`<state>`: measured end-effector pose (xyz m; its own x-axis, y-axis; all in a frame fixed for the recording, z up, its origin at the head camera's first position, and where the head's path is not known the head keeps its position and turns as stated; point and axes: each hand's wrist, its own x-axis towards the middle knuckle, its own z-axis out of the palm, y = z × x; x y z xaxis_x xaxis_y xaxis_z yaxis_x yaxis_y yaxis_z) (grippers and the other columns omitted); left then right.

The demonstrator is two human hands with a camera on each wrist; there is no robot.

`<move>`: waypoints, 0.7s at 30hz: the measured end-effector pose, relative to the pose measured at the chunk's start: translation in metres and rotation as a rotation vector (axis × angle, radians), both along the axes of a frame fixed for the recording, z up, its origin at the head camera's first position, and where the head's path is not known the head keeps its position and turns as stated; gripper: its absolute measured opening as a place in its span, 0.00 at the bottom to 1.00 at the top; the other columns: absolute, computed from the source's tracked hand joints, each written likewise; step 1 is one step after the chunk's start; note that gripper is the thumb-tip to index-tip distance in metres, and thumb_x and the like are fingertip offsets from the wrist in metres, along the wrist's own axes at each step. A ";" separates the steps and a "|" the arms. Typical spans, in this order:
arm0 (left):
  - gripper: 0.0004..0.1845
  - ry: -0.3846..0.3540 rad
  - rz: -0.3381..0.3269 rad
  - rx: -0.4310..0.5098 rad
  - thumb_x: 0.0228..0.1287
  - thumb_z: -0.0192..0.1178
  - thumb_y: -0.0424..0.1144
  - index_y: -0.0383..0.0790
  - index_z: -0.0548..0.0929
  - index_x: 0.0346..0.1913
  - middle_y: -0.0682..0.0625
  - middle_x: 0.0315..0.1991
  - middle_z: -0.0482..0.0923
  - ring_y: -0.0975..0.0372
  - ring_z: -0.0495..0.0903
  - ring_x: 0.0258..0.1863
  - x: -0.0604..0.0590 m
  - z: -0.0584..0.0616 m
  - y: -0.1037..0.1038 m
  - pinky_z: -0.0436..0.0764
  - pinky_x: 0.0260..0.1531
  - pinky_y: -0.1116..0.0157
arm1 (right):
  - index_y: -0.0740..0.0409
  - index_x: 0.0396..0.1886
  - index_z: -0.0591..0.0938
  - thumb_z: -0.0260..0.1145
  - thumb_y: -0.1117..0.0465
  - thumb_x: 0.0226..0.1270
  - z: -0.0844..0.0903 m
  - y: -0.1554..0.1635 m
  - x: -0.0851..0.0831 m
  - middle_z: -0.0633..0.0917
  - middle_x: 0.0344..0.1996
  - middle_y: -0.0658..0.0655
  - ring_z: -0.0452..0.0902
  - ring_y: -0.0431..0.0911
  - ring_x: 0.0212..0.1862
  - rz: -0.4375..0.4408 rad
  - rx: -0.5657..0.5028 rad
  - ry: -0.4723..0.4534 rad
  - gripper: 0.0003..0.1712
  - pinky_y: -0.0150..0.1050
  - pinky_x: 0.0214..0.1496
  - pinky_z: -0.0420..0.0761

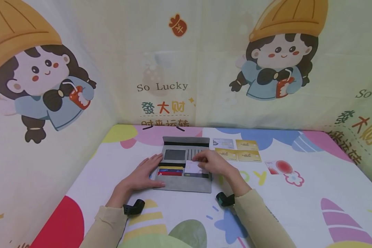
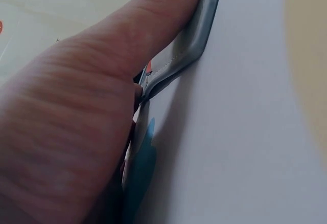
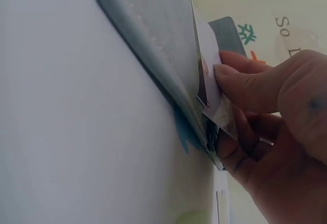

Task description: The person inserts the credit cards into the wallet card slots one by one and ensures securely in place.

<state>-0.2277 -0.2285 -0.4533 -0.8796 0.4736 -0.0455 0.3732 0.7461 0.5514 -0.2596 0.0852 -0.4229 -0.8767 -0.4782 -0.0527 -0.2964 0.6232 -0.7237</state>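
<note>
The left hand [image 1: 144, 172] is resting at the left edge of an open grey wallet [image 1: 183, 186], its grip spread, the thumb touching the lower corner. The wallet is lying on the desk [image 1: 111, 165]. The right hand [image 1: 211, 162] is pinching a white card [image 1: 192, 166] over the right lower pocket; seating depth is not showing. Coloured cards [image 1: 170, 172] are filling the left pocket. Four cards [image 1: 249, 155] are lying just right of the wallet.

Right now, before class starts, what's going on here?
A person's right hand holds a pale card at the right half of an open grey wallet, while the left hand rests at its left edge. Several cards show in its left half. Four cards and a red-patterned card lie on the table to the right.
</note>
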 end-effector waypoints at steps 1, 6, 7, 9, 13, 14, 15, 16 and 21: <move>0.58 0.000 0.001 -0.001 0.52 0.72 0.64 0.39 0.57 0.80 0.45 0.80 0.51 0.49 0.44 0.79 0.000 0.000 0.000 0.42 0.76 0.46 | 0.54 0.51 0.88 0.67 0.73 0.67 0.000 0.000 0.000 0.84 0.42 0.50 0.75 0.46 0.39 0.003 -0.002 0.004 0.16 0.38 0.43 0.78; 0.59 -0.002 0.000 0.000 0.51 0.72 0.64 0.39 0.57 0.79 0.45 0.80 0.52 0.49 0.45 0.79 0.000 0.000 0.000 0.42 0.76 0.46 | 0.55 0.48 0.88 0.67 0.72 0.67 -0.001 -0.001 0.000 0.84 0.39 0.49 0.75 0.45 0.38 -0.005 0.011 0.015 0.14 0.38 0.42 0.78; 0.59 -0.002 -0.001 0.001 0.51 0.71 0.64 0.39 0.57 0.79 0.45 0.80 0.52 0.49 0.45 0.79 0.000 0.000 0.000 0.42 0.76 0.46 | 0.54 0.48 0.88 0.67 0.72 0.67 0.000 -0.001 0.000 0.83 0.39 0.49 0.75 0.45 0.38 -0.014 0.016 0.015 0.14 0.38 0.42 0.78; 0.59 -0.003 -0.003 0.003 0.51 0.71 0.64 0.38 0.57 0.79 0.45 0.80 0.52 0.49 0.45 0.79 0.000 0.000 0.000 0.42 0.76 0.46 | 0.54 0.47 0.88 0.67 0.72 0.67 -0.001 -0.002 0.001 0.83 0.37 0.49 0.75 0.45 0.37 -0.026 0.023 0.015 0.13 0.38 0.41 0.78; 0.59 0.001 -0.003 -0.002 0.52 0.71 0.64 0.39 0.57 0.80 0.45 0.80 0.51 0.49 0.44 0.79 0.001 0.000 0.000 0.42 0.76 0.46 | 0.54 0.46 0.88 0.67 0.72 0.67 -0.001 -0.003 0.001 0.82 0.36 0.49 0.75 0.46 0.37 -0.042 0.022 0.014 0.13 0.38 0.41 0.78; 0.58 0.003 -0.002 -0.002 0.52 0.71 0.64 0.39 0.57 0.80 0.45 0.80 0.51 0.49 0.45 0.79 0.001 0.000 0.000 0.42 0.76 0.46 | 0.54 0.47 0.88 0.67 0.72 0.67 -0.002 -0.003 0.001 0.82 0.36 0.49 0.75 0.46 0.38 -0.042 0.019 0.014 0.13 0.38 0.41 0.78; 0.58 0.005 -0.002 -0.002 0.52 0.71 0.64 0.39 0.57 0.79 0.45 0.80 0.51 0.49 0.45 0.79 0.001 0.000 0.000 0.42 0.76 0.46 | 0.54 0.47 0.88 0.67 0.72 0.67 -0.002 -0.003 0.001 0.82 0.36 0.49 0.75 0.46 0.38 -0.040 0.017 0.016 0.14 0.38 0.41 0.78; 0.58 0.006 -0.002 0.000 0.52 0.71 0.64 0.38 0.57 0.79 0.44 0.80 0.52 0.48 0.45 0.79 0.001 0.000 0.000 0.42 0.76 0.46 | 0.54 0.47 0.88 0.67 0.72 0.67 -0.002 -0.003 0.000 0.83 0.37 0.49 0.75 0.46 0.38 -0.036 0.015 0.020 0.14 0.38 0.41 0.78; 0.58 0.011 -0.008 0.004 0.52 0.71 0.64 0.38 0.57 0.79 0.44 0.80 0.52 0.48 0.45 0.79 0.001 0.001 0.000 0.42 0.76 0.46 | 0.55 0.48 0.89 0.67 0.72 0.68 -0.003 -0.003 0.000 0.84 0.40 0.49 0.75 0.45 0.39 -0.001 0.016 0.021 0.14 0.38 0.42 0.79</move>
<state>-0.2269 -0.2284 -0.4522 -0.8761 0.4809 -0.0336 0.3854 0.7406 0.5504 -0.2595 0.0819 -0.4257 -0.8781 -0.4767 -0.0422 -0.3107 0.6351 -0.7072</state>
